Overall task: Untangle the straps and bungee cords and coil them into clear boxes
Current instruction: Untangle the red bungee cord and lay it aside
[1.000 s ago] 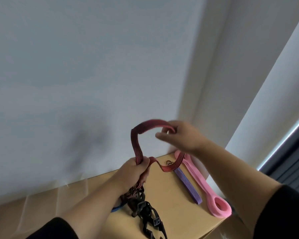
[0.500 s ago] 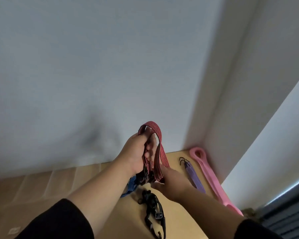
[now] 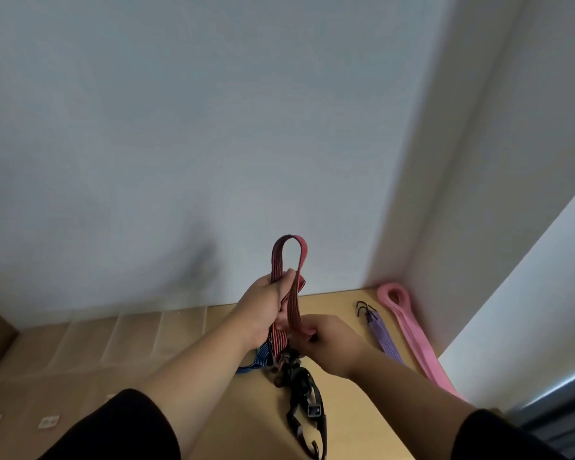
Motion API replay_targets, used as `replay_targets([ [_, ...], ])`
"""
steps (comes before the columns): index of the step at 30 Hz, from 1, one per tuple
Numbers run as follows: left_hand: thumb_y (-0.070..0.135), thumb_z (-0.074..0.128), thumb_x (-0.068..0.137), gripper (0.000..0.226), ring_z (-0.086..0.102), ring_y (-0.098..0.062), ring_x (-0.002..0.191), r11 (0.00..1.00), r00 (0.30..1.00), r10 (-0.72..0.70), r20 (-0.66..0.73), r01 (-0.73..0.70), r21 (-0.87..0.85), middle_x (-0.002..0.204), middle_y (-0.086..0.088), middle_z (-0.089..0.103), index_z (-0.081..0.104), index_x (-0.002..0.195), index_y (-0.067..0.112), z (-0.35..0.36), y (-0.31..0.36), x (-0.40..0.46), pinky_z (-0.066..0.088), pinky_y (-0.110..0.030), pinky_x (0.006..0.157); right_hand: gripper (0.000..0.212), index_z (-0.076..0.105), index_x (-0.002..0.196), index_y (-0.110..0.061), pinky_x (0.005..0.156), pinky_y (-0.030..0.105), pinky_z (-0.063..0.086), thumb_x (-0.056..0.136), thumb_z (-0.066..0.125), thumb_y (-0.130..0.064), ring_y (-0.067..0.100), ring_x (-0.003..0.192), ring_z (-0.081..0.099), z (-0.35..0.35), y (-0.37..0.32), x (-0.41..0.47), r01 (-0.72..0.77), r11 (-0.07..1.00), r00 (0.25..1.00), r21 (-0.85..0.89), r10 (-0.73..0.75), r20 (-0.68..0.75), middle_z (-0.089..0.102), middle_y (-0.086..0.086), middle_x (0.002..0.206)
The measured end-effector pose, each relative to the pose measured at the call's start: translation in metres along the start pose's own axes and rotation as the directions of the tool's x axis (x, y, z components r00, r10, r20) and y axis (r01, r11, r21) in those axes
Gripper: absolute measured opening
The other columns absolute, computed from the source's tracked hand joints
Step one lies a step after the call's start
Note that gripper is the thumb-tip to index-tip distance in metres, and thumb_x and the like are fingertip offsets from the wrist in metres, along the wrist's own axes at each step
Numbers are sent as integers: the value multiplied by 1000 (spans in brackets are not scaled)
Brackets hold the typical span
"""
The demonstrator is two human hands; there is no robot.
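Left hand (image 3: 266,303) grips the folded red cord (image 3: 289,280) up top, right hand (image 3: 326,336) pinches its lower loop. Ease off and the springy folds probably pop open, or its tail snags the black strap (image 3: 304,393) on the table (image 3: 346,410).

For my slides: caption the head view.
Left hand and right hand fold a red striped flat bungee cord above a tan wooden table.

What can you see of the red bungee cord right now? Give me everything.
The red bungee cord is a flat, woven-looking elastic band, red with thin dark lengthwise stripes. It is folded into an upright narrow loop whose rounded top rises above the left hand, which grips both strands. The right hand pinches the lower fold. Below, the strands run down toward a dark tangle over the table; its hooks cannot be made out.
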State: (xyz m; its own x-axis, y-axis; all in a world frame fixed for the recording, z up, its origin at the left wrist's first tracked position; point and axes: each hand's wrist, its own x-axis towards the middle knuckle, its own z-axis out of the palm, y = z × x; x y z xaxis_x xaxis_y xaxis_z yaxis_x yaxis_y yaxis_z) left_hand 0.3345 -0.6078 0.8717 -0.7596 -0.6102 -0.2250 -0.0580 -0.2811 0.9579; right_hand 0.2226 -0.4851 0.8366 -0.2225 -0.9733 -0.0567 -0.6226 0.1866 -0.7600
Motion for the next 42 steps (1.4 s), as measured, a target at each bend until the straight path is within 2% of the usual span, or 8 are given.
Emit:
replay_targets([
  [3,44,55,99,46,28,-14,39,993,999,-32,-6,31,-116,52,-1,38,59,64,15,-7,-9,3,24,-25,42,14,63,86,-29,57,10,44,96,63,-19,-4,60,56,-1,-5,2,-43,967,989,251,77,-127,64,-17,68],
  [6,50,55,96,47,27,-12,39,986,998,-24,64,35,-165,54,-1,36,54,61,18,-15,-12,4,27,-24,41,8,62,94,-27,68,31,54,92,65,-20,4,66,58,1,-2,8,-110,916,956,386,204,-212,64,-9,74],
  [14,41,48,104,46,28,-13,41,999,986,-22,166,17,34,55,-1,38,54,65,18,-27,7,4,26,-25,43,10,52,99,-34,54,24,45,92,59,-32,9,67,61,1,17,20,-411,910,898,-46,396,-191,64,-5,82],
  [25,42,55,100,38,31,-14,44,943,918,-166,361,40,332,56,1,41,62,70,20,-77,13,7,29,-26,44,12,64,85,-38,46,25,37,84,70,-27,7,50,45,-104,-31,-4,-10,938,609,347,281,-742,57,-12,63],
  [28,45,59,98,37,35,-14,43,880,846,-305,437,75,469,55,-1,45,60,74,17,-93,11,4,34,-25,44,17,67,73,-33,44,24,29,71,67,-17,10,44,37,-156,-59,-29,146,929,635,339,175,-752,49,-10,55],
  [32,47,50,101,42,50,-19,52,788,743,-450,495,69,612,63,-6,58,63,81,12,-97,4,-7,47,-28,56,17,67,72,-28,48,20,39,74,78,-16,5,49,46,-180,-88,-53,9,993,840,-118,-72,-537,56,-10,56],
  [36,47,47,102,44,62,-23,72,742,720,-477,504,22,670,76,-7,67,71,88,12,-93,-12,-20,54,-33,75,18,65,71,-22,63,34,50,75,74,-37,19,65,57,-177,-101,-64,-71,709,918,-702,-229,-325,60,-8,65],
  [42,46,54,99,40,58,-22,70,817,776,-406,482,72,572,74,-8,64,67,90,9,-79,-34,-44,52,-32,76,38,47,68,-35,62,26,42,79,69,-63,7,70,53,-184,-82,-78,-113,465,992,-878,-2,-129,55,-14,69],
])
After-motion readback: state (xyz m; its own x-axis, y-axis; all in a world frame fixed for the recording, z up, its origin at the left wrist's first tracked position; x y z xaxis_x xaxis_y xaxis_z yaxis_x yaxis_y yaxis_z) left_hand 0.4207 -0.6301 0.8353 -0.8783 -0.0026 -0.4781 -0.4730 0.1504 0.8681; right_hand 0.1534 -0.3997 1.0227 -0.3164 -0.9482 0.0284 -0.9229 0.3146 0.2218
